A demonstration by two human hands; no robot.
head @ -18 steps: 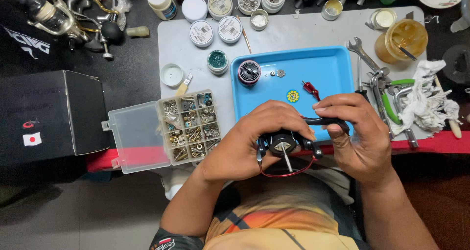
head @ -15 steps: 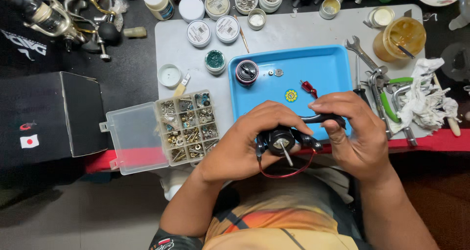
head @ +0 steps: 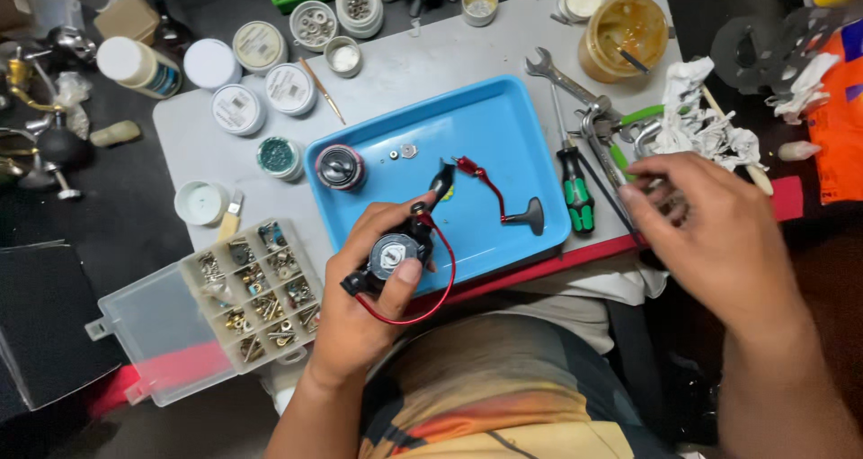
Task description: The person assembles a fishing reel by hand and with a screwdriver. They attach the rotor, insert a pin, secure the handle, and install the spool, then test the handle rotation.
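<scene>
Fishing reel body (head: 393, 254): black, round silver side plate facing up, thin red bail wire looping below it. Position: over the near edge of the blue tray (head: 503, 117), slightly left of centre, lifted off the surface.

Left hand (head: 360, 288): fingers wrapped around the reel body from below, thumb pressed beside the side plate. Firm grasp.

Right hand (head: 710, 234): off the reel, over the right edge of the grey mat, fingers loosely curled and spread toward the tool pile; nothing visibly held. Nearest things: green-handled screwdriver (head: 575, 194), pliers with green grips (head: 620, 126), crumpled white rag (head: 706, 131).

On the tray: black crank handle with red arm (head: 503, 194), round spool (head: 340, 166), small washers (head: 402, 152). Left of the tray: clear parts box (head: 256, 293) with its lid open, several small white jars (head: 238, 108). Far side: spanner (head: 562, 74), amber jar (head: 627, 32).

Judgement on handling: with only one hand on the reel, keep it level over the tray so any loose part drops into the tray, not the lap. Thumb should stay clear of the plate centre.

Change from the earlier frames: both hands were closed around the reel at the tray's near edge; now the right hand has left it and moved out to the tools, and the crank handle lies on the tray.
</scene>
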